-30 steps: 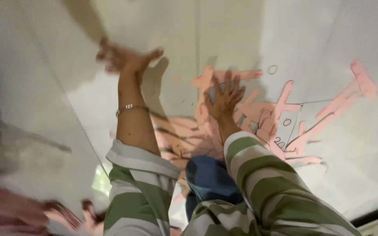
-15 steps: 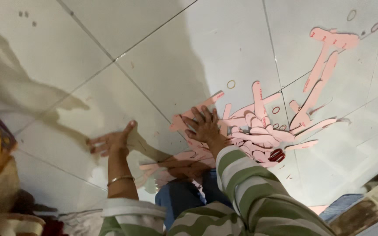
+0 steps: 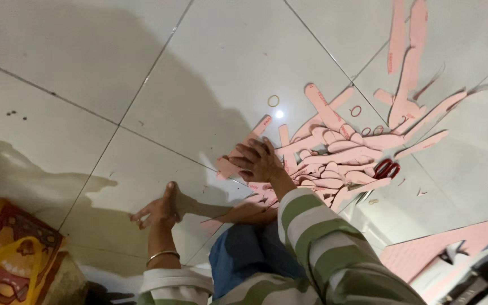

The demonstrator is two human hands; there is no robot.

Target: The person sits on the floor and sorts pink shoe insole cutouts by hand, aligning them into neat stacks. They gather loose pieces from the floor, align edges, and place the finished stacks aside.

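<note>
Grip: both open | R hand [image 3: 260, 162] flat on pink strips [image 3: 334, 158] — L hand [image 3: 159, 212] on floor [image 3: 86, 85]

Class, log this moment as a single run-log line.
left hand: flat on floor tile | right hand: on pink cut-out strips | red-handled scissors: lying among strips, untouched

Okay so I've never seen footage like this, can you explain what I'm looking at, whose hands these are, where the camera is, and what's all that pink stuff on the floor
No machine here: the camera sits on a person's head, looking down at their own two hands over a white tiled floor. The right hand rests on a pile of pink cut-out strips. The left hand, with a bracelet at the wrist, lies flat on the bare tile. Neither hand holds anything. Red-handled scissors lie among the strips, small rubber bands are scattered nearby, and a colourful bag sits at the lower left.
</note>
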